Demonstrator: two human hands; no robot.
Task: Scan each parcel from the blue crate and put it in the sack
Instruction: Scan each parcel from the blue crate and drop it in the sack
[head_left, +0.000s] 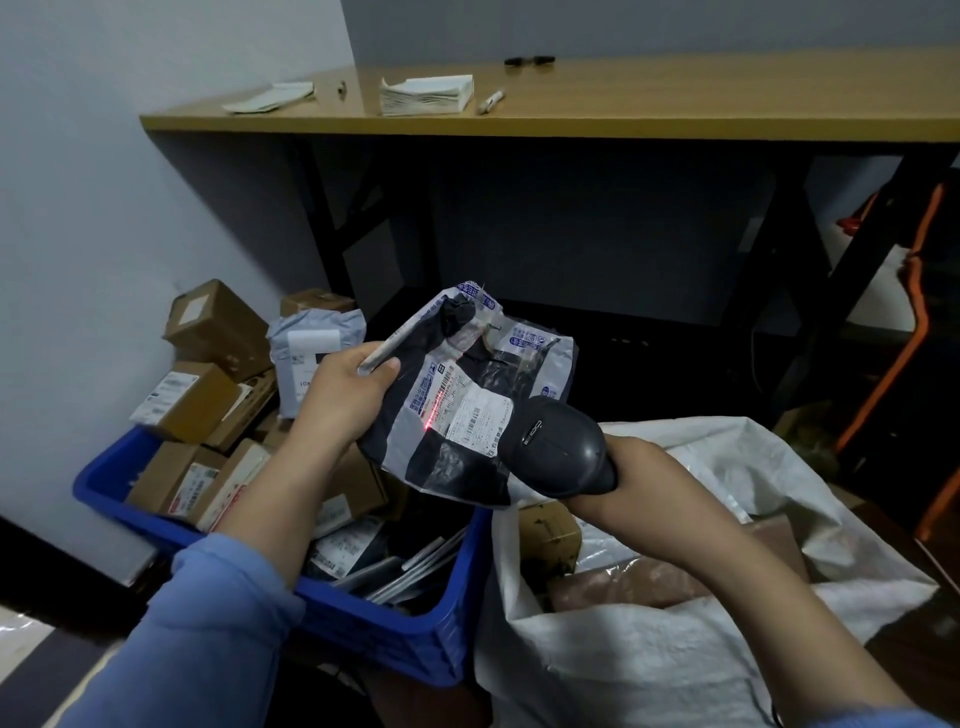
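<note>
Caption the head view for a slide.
Left hand holds a bagged parcel while the right hand scans its label with a scanner.

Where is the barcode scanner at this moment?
In the head view, the scanner is right of centre, gripped by the right hand above the white sack. It points left at the black parcel that the left hand holds.

A long tan wooden tabletop (675, 98) on a black metal frame spans the upper part of the frame. On it lie a flat white paper sheaf (270, 97) at upper left, a thick white stack of paper slips (427, 94) near the centre, a white marker pen (491, 101) just right of the stack, and a black pen (530, 61) near the back edge. On the floor (31, 639) at lower left stands a blue plastic crate (363, 623) of parcels, with a white woven sack (649, 670) just beside it at lower right.
</note>
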